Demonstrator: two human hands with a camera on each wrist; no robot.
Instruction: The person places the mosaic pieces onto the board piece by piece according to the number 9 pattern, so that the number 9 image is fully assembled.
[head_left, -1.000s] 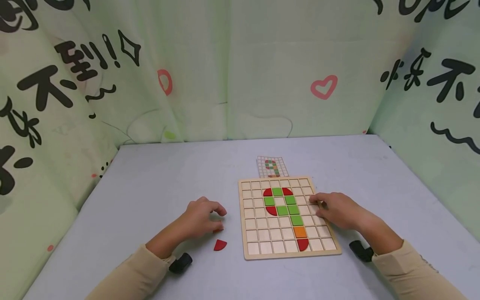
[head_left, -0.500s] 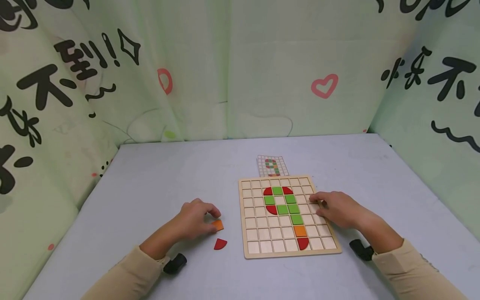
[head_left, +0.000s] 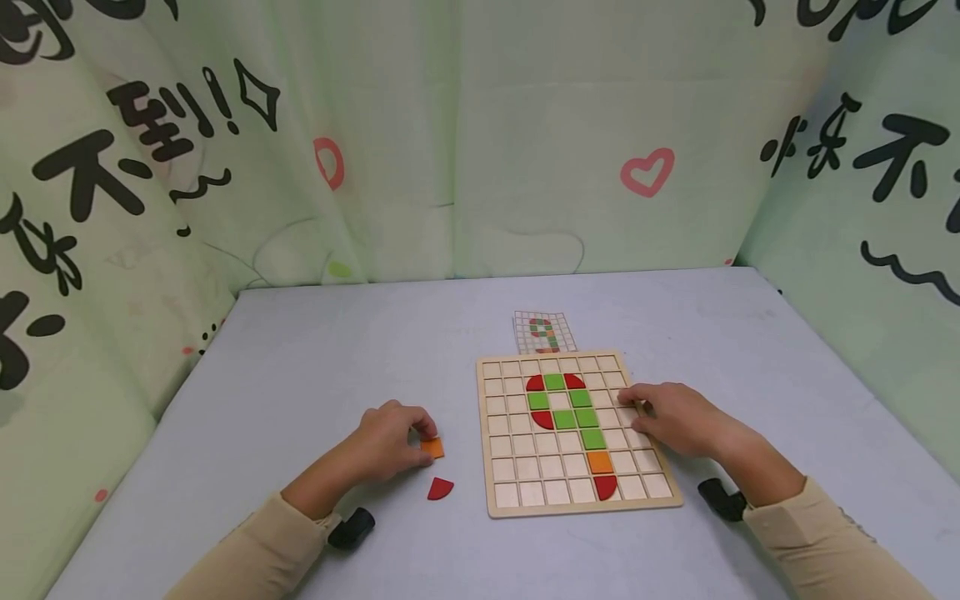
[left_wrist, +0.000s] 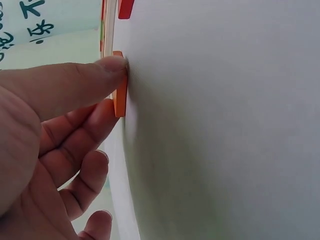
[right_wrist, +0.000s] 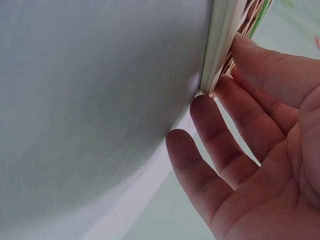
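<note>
My left hand (head_left: pixel 388 442) pinches an orange square tile (head_left: pixel 432 448) between thumb and forefinger, at the table surface left of the board. The left wrist view shows this orange tile (left_wrist: pixel 120 102) standing out edge-on below the thumb. Just in front of it lies a loose red quarter-round piece (head_left: pixel 440 489). The wooden grid board (head_left: pixel 531 493) holds green, red and orange pieces in a shape like a 9. My right hand (head_left: pixel 682 418) rests on the board's right edge, thumb and fingertips touching it with the fingers relaxed.
A small printed pattern card (head_left: pixel 567 329) lies behind the board, partly covered by its back edge. The white table (head_left: pixel 360 350) is surrounded by light green curtains with black lettering. Black wrist cameras (head_left: pixel 351 528) sit close above the table.
My left hand has moved slightly left and closed thumb and forefinger on the orange tile, which has shifted a little left. The right hand and board have stayed put.
</note>
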